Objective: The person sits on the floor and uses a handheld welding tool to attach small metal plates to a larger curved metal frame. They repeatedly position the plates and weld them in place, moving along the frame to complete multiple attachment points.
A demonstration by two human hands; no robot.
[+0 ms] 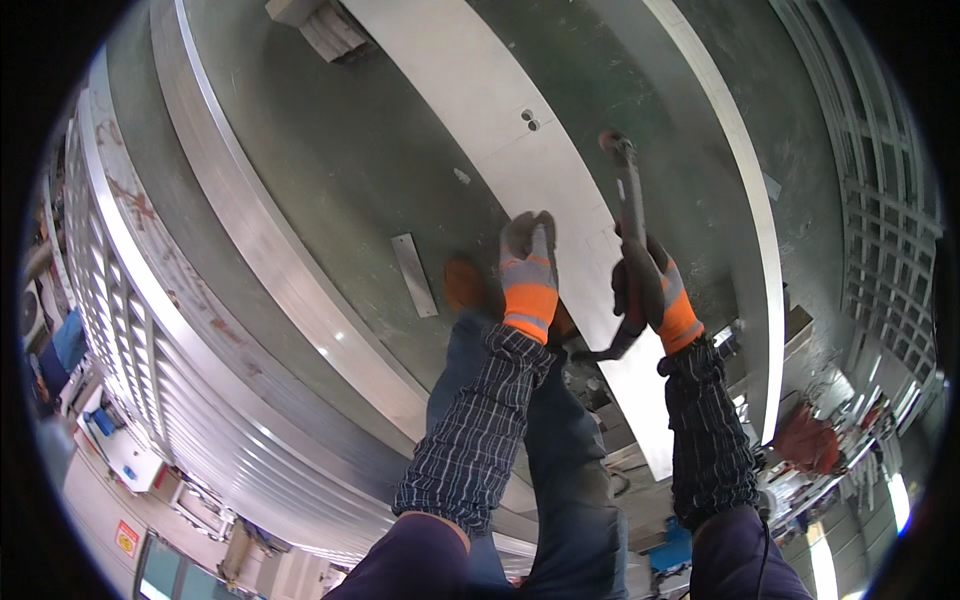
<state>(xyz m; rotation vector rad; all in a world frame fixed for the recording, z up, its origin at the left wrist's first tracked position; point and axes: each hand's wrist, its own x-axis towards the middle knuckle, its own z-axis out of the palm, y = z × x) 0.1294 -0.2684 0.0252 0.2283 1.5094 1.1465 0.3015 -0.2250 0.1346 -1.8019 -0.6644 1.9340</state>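
Observation:
A long pale metal plate with two small round holes runs from the top middle down past my hands. My left hand, in a grey and orange work glove, is closed at the plate's left edge; its fingertips are partly hidden. Over the plate's right edge, my right hand, gloved alike, is wrapped round a long tool. This tool has a narrow metal bar with a reddish-brown end, and a dark red and black part below the hand. Its exact kind is unclear.
Long metal profiles curve along the left, and another along the right. A small flat metal strip lies left of my left hand. A metal block is at the top. Slatted racks stand at the sides. An orange-brown shoe shows below.

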